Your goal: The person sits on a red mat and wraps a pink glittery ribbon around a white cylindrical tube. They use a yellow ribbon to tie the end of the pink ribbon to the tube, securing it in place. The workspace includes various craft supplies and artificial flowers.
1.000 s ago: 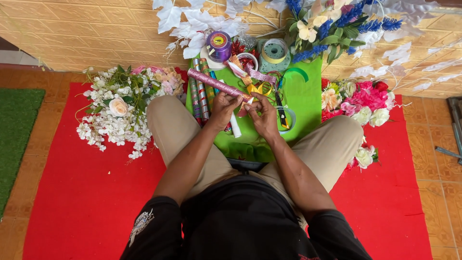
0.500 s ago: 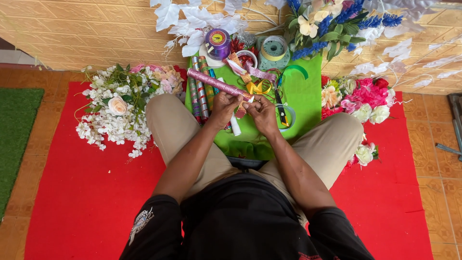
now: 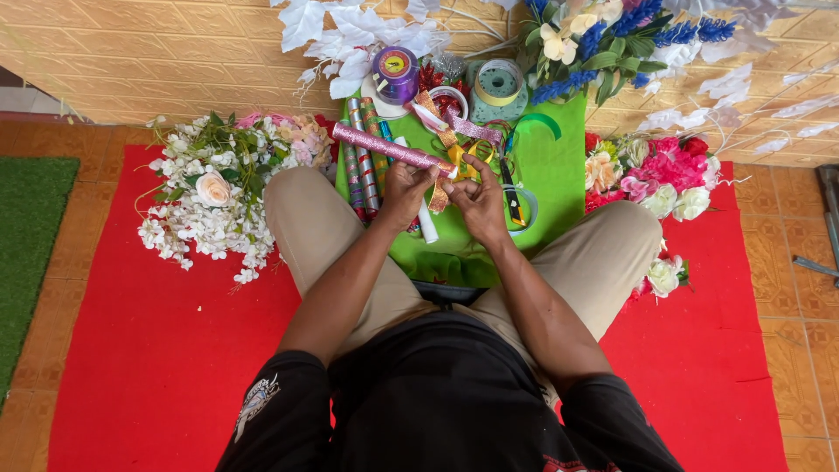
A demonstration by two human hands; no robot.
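Head view shows the left hand [image 3: 404,185] clamped on a pink glitter roll [image 3: 391,149] over the green cloth [image 3: 559,179], the right hand [image 3: 478,197] pinching its loose end; it looks light, soft-walled, best gripped mid-length.

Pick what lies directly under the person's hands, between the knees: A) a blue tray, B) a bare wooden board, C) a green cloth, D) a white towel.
C: a green cloth spreads between the knees on the red mat, under the left hand gripping a pink glitter roll and the right hand.
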